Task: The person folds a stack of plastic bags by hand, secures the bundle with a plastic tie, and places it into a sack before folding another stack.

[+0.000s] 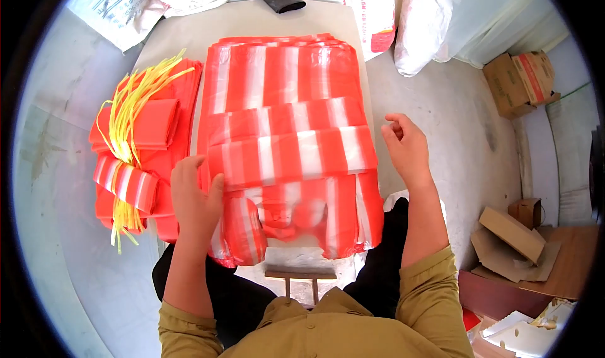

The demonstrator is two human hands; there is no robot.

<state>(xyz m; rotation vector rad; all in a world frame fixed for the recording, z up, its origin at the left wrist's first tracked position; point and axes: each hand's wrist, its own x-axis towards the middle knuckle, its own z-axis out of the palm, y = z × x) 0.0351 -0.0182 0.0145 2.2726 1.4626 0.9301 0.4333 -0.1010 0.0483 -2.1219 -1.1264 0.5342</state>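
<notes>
A stack of striped bags [283, 80] lies on the worktop [265, 19], in front of the person. Red and white stripes run along it, and a folded section lies across its middle. At the near end, the film forms two lobes with a notch between them, and these reach the worktop's near edge.

The left hand [197, 191] is at the stack's left edge, its thumb over the striped film. Its fingers are bent, with a moderate gap between thumb and forefinger; whether the fingertips touch the film I cannot tell. The right hand [406, 147] is raised just beside the stack's right edge, apart from it. Its fingers are curled, with a narrow gap to the thumb and nothing visible between them.

Left of the stack is a pile of red bags [183, 121]. Yellow strips [129, 115] hang loosely across the pile, and a small striped bundle [126, 181] lies on it.

White sacks [116, 8] lie beyond the far end, near a black piece [280, 0] with red beside it. To the right, a carton [509, 84] is on the floor [444, 115] by the wall; nearer, an opened box [513, 235] lies on a brown cabinet [576, 257].
</notes>
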